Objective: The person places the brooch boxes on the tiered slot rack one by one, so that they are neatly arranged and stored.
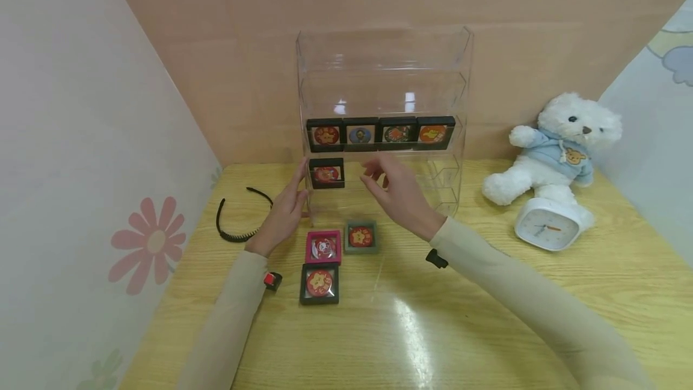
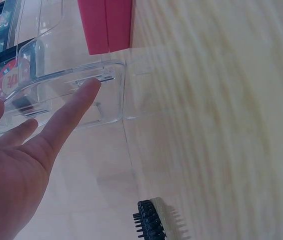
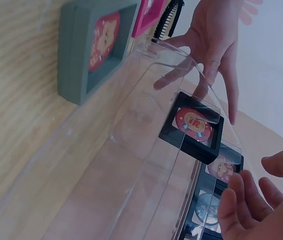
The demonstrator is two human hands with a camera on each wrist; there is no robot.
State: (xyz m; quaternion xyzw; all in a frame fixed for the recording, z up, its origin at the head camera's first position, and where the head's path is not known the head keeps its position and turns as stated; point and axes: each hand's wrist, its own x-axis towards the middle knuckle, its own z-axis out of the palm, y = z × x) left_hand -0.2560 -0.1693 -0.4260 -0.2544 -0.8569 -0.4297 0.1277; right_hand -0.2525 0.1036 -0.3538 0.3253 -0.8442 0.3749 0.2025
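Note:
A clear acrylic tiered rack point(image 1: 384, 69) stands against the back wall. My left hand point(image 1: 281, 218) touches its left side with extended fingers, seen close in the left wrist view. My right hand point(image 1: 397, 188) is in front of a lower tier, fingers loosely bent and nothing between them. To its left on that tier sits a black-framed round badge point(image 1: 327, 174). Several black-framed badges point(image 1: 361, 135) line the tier above. On the table before the rack lie a grey-green framed badge point(image 1: 361, 237), a pink framed one point(image 1: 323, 248) and a dark framed one point(image 1: 319, 284).
A black toothed headband point(image 1: 238, 237) lies left of my left hand. At the right, a white plush bear point(image 1: 557, 149) in a blue top sits behind a white clock point(image 1: 550, 225). Walls bound the wooden table point(image 1: 487, 330) at the left, back and right.

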